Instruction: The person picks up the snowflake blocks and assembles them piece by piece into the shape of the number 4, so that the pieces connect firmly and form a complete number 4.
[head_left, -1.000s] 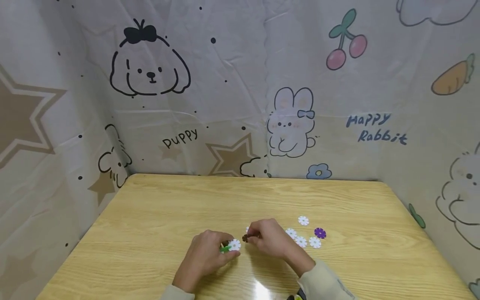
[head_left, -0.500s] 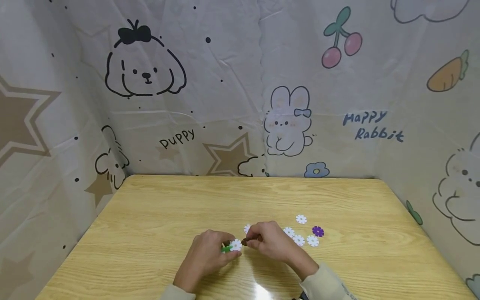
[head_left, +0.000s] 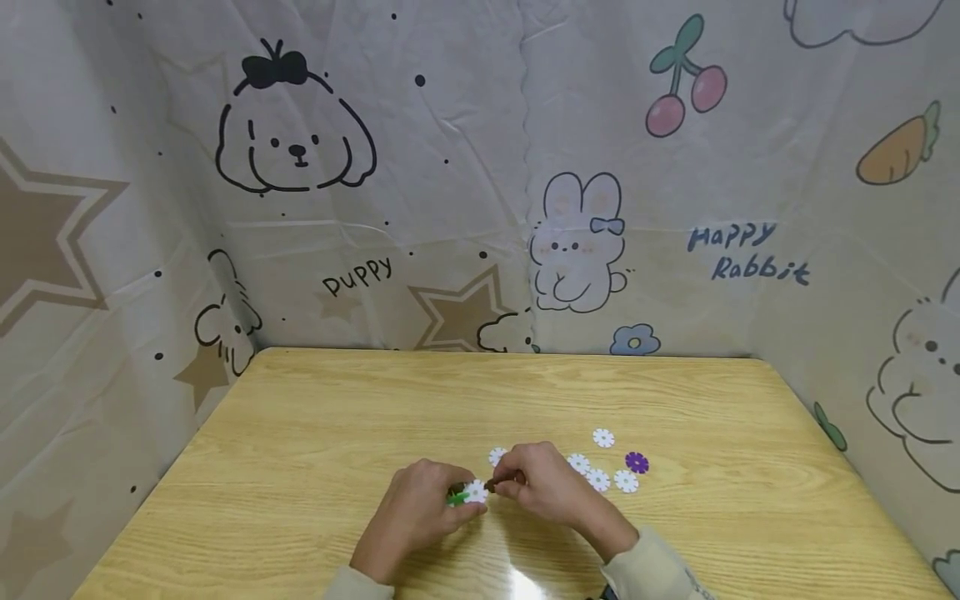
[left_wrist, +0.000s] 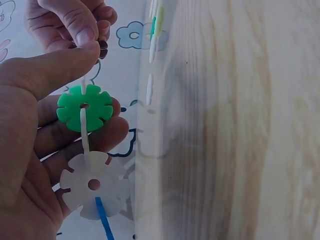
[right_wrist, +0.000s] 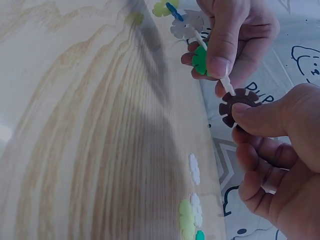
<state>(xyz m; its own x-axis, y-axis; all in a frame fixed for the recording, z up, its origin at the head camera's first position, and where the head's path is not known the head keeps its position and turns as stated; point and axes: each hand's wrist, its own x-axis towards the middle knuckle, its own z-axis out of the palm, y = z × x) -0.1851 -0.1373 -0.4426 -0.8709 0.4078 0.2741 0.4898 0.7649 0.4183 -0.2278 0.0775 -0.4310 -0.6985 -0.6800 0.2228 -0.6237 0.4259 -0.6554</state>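
My left hand [head_left: 416, 512] holds a chain of slotted flower-shaped plastic discs joined edge to edge. In the left wrist view, a green disc [left_wrist: 102, 102] and a translucent white disc [left_wrist: 117, 182] lie along the fingers, with a blue disc [left_wrist: 103, 217] slotted in below. The thumb grips the upper end, where another white disc [right_wrist: 228, 85] shows edge-on in the right wrist view. A brown slotted disc [right_wrist: 227, 111] is pinched between thumb and fingers of my right hand [head_left: 546, 485]. Its rim meets that end white disc; how deep the slots engage cannot be told.
On the wooden table [head_left: 337, 417], several loose white discs [head_left: 603, 437] and a purple disc [head_left: 637, 462] lie around and right of my right hand. One white disc [head_left: 497, 456] is just behind it. A patterned cloth [head_left: 450, 167] hangs beyond the table's back edge.
The brown disc has turned edge-on and come against the end white disc, closing the gap seen earlier. My left hand has shifted slightly right with the chain.
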